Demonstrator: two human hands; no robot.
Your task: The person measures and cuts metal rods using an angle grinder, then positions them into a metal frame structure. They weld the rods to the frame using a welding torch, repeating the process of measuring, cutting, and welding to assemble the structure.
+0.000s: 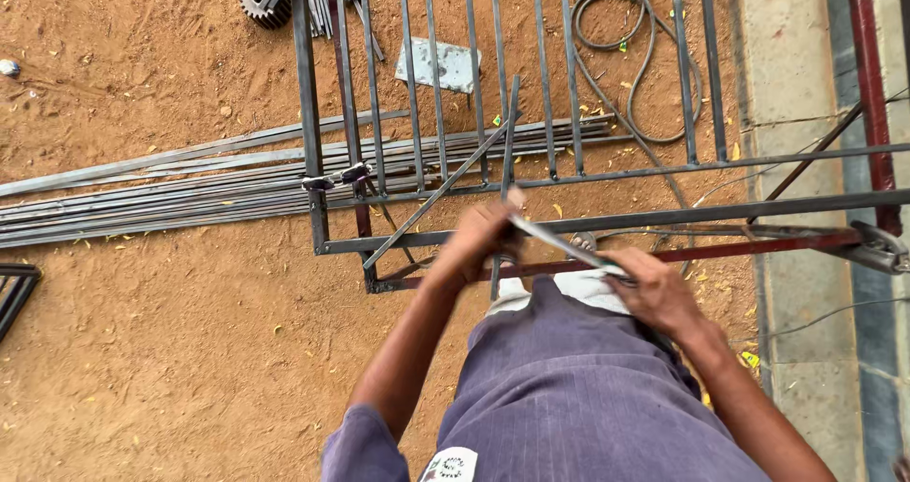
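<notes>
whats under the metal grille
Under the grille: red dirt, long steel rods, a grey plate and a coiled hose. The person's hands and trousers hide what's below its near edge.

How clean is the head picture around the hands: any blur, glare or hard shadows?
Head view: daylight is soft and even, with no hard shadows on the sandy ground; the left hand and the flat metal strip it shares with the right hand look slightly motion-blurred; the metal grille is sharp; no strong glare.
</notes>
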